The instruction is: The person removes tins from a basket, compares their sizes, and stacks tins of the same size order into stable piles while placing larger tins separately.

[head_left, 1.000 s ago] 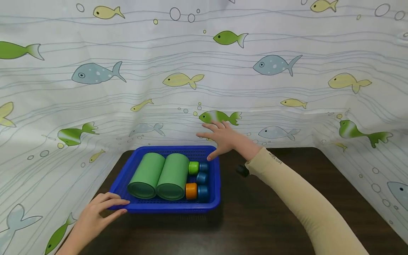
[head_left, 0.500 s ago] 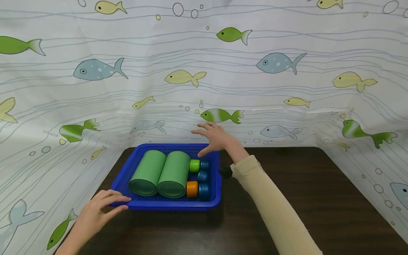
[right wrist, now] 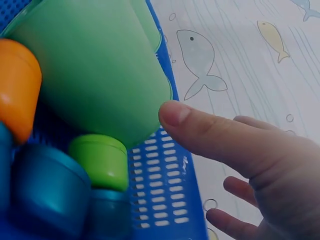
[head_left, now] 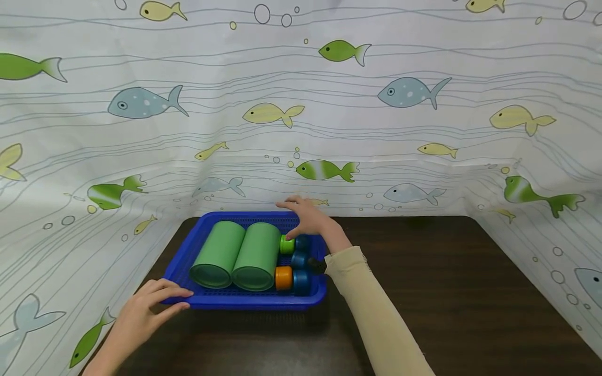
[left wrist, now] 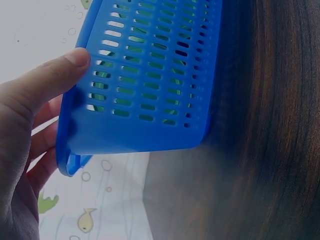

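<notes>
Left hand [head_left: 143,309] grips blue basket [head_left: 249,303] — right hand [head_left: 309,218] near 2 green cylinders [head_left: 256,248].

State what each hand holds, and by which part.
The left hand grips the blue basket by its near-left rim; the right hand holds nothing.

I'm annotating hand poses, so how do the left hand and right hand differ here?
The left hand grips the rim of the blue basket; the right hand is open, thumb and fingers apart. The left is at the basket's near-left corner, the right at its far-right part. The right has a cream sleeve; the left shows none. Both are bare.
</notes>
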`<action>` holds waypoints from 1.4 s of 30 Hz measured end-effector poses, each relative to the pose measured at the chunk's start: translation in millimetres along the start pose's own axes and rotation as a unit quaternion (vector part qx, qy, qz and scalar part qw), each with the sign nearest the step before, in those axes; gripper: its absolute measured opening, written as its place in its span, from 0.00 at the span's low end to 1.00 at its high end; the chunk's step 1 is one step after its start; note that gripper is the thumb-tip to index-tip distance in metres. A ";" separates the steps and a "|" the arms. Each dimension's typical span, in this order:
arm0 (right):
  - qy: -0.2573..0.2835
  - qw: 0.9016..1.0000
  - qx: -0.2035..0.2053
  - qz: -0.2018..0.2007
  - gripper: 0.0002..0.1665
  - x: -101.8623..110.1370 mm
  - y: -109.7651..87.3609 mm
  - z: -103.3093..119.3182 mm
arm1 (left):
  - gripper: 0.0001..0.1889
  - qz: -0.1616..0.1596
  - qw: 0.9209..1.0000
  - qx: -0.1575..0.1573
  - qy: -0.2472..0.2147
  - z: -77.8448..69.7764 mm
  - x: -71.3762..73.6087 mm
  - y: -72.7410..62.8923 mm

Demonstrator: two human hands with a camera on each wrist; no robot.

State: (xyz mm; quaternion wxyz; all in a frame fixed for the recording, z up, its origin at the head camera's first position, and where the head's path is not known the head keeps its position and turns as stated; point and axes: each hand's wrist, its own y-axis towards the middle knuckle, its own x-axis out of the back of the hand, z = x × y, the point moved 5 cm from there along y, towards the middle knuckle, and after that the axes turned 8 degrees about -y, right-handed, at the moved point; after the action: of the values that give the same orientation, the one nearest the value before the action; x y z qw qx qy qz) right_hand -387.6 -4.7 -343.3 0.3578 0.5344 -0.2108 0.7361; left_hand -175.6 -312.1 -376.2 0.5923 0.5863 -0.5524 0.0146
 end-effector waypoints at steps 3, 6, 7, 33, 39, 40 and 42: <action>0.017 1.000 -0.007 -0.006 0.53 -6.3 4.4 -2.2 | 0.24 0.000 1.000 0.003 0.001 1.1 -0.5 1.2; 0.030 0.999 -0.015 -0.007 0.53 -12.7 8.2 -5.0 | 0.24 -0.006 1.000 0.005 -0.009 2.2 -1.0 3.1; 0.031 0.999 -0.018 -0.008 0.53 -15.1 9.0 -6.0 | 0.24 -0.010 1.000 0.006 -0.014 2.4 -1.0 3.8; -0.011 0.996 -0.069 0.059 0.41 -47.2 10.1 -12.2 | 0.24 -0.019 0.999 0.006 -0.033 0.1 -3.2 -1.2; -0.028 0.995 -0.068 0.067 0.38 -49.9 11.8 -11.7 | 0.24 -0.002 1.000 0.023 -0.009 1.2 -3.4 -2.9; -0.027 0.995 -0.068 0.068 0.37 -50.7 12.2 -11.4 | 0.24 0.000 1.000 0.023 -0.006 1.2 -3.2 -3.1; -0.025 0.995 -0.070 0.072 0.35 -52.2 12.5 -11.0 | 0.24 -0.001 1.000 0.021 -0.009 0.4 -2.5 -3.1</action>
State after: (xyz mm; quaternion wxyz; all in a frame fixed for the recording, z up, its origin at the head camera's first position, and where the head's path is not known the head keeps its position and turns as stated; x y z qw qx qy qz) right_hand -394.9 -21.1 -395.1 0.3348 0.5099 -0.3084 0.7300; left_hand -174.8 -311.7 -380.1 0.5748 0.5991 -0.5570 0.0206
